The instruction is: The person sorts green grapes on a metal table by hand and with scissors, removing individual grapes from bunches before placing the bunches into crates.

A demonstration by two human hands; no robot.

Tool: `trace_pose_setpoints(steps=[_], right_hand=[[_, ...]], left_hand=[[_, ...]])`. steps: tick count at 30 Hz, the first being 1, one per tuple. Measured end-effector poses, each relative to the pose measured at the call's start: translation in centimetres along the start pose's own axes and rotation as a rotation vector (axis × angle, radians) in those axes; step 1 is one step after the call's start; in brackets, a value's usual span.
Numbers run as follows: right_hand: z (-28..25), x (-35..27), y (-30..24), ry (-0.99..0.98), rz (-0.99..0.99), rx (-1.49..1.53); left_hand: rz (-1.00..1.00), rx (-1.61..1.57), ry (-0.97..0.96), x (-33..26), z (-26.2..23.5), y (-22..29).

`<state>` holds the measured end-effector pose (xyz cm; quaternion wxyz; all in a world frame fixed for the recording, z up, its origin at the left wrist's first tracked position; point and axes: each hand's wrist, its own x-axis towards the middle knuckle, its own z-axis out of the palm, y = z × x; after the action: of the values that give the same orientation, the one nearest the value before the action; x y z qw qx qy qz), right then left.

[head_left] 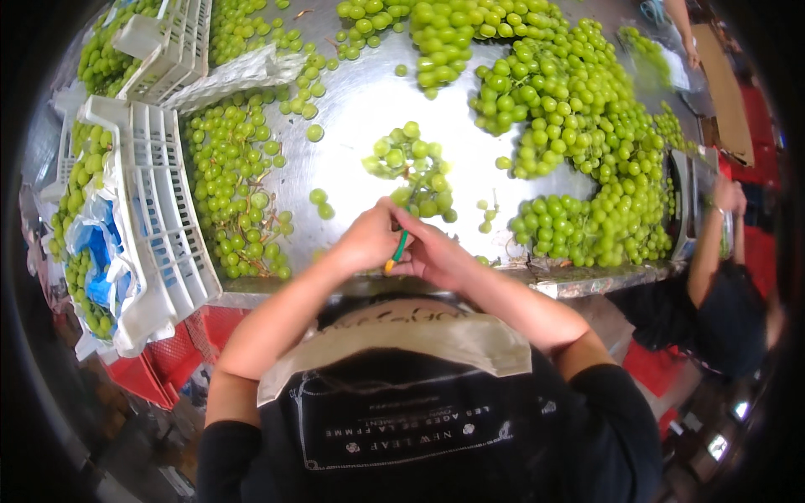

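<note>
- Head view: both hands meet at the near edge of the steel table [360, 101], where the work sits close to the body and in full sight.
- The left hand [365, 243] is closed narrowly, with its fingers at the lower stems of a small grape bunch [412, 172]. Whether it pinches a stem or only steadies it cannot be told.
- The right hand [436, 256] is closed around green-handled snips with an orange tip [399, 248]. The tool points up toward the bunch, probably so that the blades reach the stems from below; the blades themselves are hidden.
- The bunch lies on bare steel just beyond the fingers, apart from the large grape heap [570, 126] at the right, so it can be handled singly.
- 3 loose grapes [319, 201] lie left of the bunch.
- 1 white slatted crate [163, 226], tipped on its side at the left, spills more grapes [231, 184] within reach.
- A second person's arm [713, 243] works at the right table edge, well apart.
</note>
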<state>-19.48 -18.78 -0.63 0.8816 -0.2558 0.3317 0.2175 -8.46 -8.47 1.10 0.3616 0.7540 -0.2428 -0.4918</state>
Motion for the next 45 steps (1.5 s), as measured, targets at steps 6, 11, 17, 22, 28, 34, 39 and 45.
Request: trace_pose_setpoints(steps=[6,11,17,22,28,34,39,45], right_hand=[[0.2,0.6,0.4,0.142,-0.057,-0.092],[1.4,0.2,0.5,0.221,-0.129,-0.053],[-0.4,1.5,1.7,0.192,-0.187,-0.107],[1.8,-1.1,-1.2,0.149,-0.086,-0.385],[-1.4,-2.2,-5.8,0.404,-0.741,-1.421],[-2.1,1.4,-6.8,0.543,-0.904,-2.086],[-2.6,1.1,-6.9,0.560,-0.805,-2.059],[-3.9,-1.5,-7.4,0.352,-0.908,-1.730]], left_hand=[[-0.012,0.028,0.113,0.2,1.0,-1.0],[0.006,0.047,0.168,0.0,1.3,-1.0],[0.014,0.073,0.177,-0.2,1.4,-0.6],[0.230,0.101,0.160,-1.1,0.2,-2.0],[-0.035,0.346,0.314,-5.2,-3.4,-2.9],[0.025,0.573,0.409,-5.0,-2.5,-5.1],[-0.028,0.474,0.393,-6.0,-2.8,-3.8],[0.117,0.466,0.459,-6.4,-3.3,-3.9]])
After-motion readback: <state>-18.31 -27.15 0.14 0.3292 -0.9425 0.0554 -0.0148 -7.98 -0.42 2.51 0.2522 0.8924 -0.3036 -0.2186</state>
